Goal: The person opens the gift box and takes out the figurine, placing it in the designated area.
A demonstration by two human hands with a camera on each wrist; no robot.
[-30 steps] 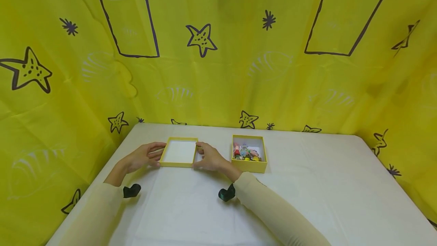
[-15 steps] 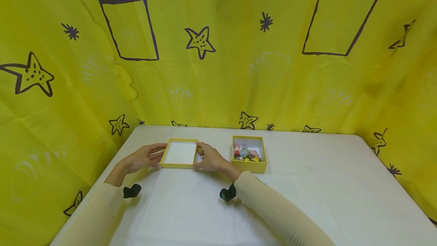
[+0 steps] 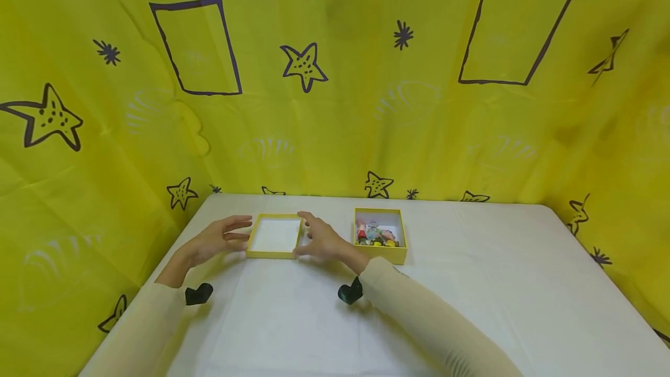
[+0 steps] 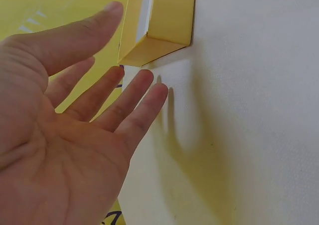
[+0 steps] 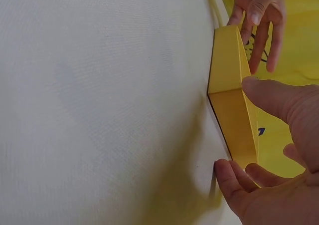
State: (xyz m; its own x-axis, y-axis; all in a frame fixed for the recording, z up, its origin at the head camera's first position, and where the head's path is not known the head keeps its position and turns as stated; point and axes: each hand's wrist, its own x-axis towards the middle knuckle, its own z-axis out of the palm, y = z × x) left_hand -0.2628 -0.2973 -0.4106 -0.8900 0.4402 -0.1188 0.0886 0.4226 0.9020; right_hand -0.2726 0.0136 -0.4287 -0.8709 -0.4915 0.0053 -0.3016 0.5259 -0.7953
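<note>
A shallow yellow box lid [image 3: 270,255] with a white inside lies hollow side up on the white table. To its left, my left hand [image 3: 214,241] has its fingers spread apart, holding nothing. In the left wrist view that palm is bare and the fingertips are just short of the lid's corner [image 4: 154,48]. My right hand [image 3: 327,240] is at the lid's right side with its fingers loosely extended. The right wrist view puts its thumb tip right at the rim of the lid [image 5: 227,60], with the other fingers spread by the side wall.
Right of the lid stands a deeper yellow box [image 3: 380,255], its top uncovered. Several small colourful figurines [image 3: 378,237] are inside it. A yellow curtain [image 3: 345,132] with starfish drawings surrounds the white table [image 3: 471,284] at the back and sides.
Both hands have loosened from the lid's sides; the left fingers have spread and drawn slightly leftward, and the right fingers have straightened. The lid stays in place on the table.
</note>
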